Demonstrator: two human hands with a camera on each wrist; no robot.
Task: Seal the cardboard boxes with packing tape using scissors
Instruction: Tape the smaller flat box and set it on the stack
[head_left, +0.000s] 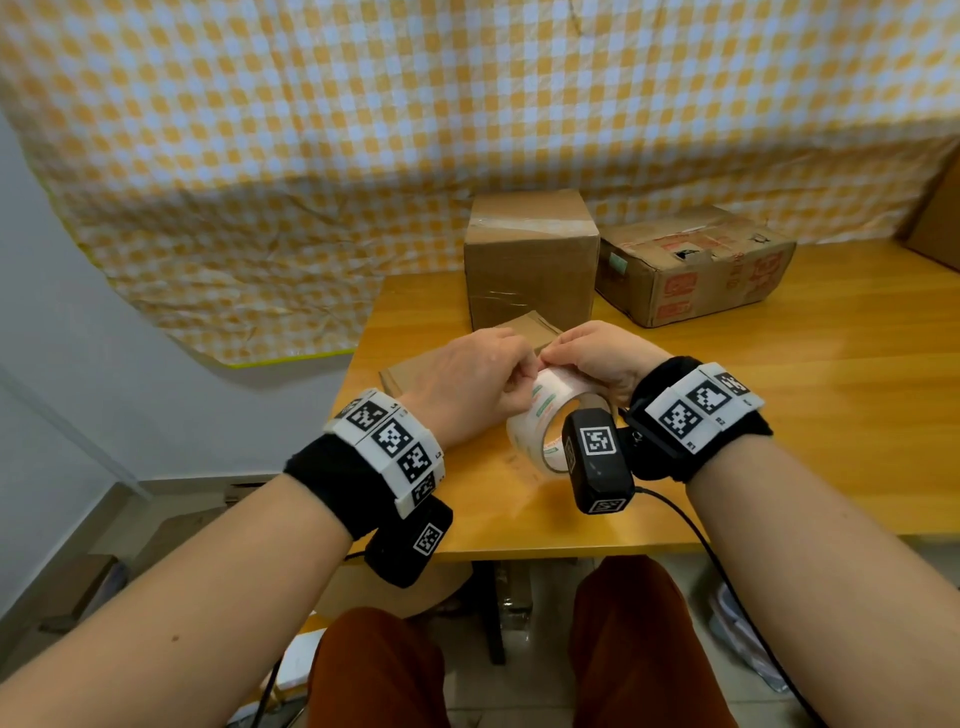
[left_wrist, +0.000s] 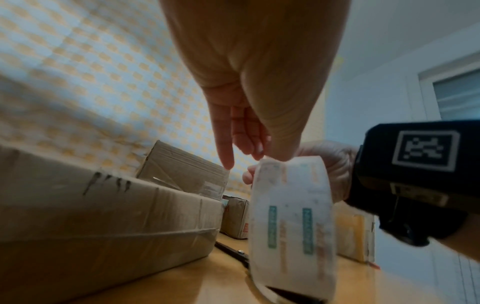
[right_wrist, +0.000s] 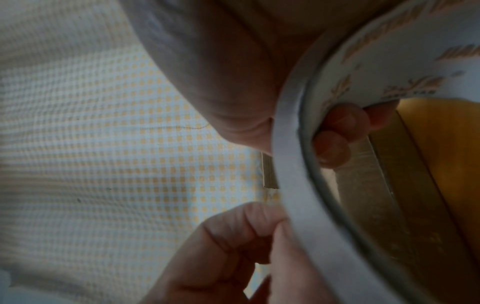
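Tape roll (head_left: 545, 426) gripped by R hand (head_left: 602, 358); L hand (head_left: 478, 384) pinched tape end. Near box (head_left: 524, 327) behind roll unsealed; scissors (left_wrist: 233, 253) untouched.

I count 2 hands of mine, left (head_left: 470, 382) and right (head_left: 597, 358), 1 tape roll (head_left: 545, 431), 3 cardboard boxes — 1 tall (head_left: 530, 260), 1 printed (head_left: 693, 270), 1 flat (head_left: 524, 330) — 1 scissors (left_wrist: 233, 254), 1 table (head_left: 779, 415) and 2 wrist cameras (head_left: 597, 460) (head_left: 410, 543).
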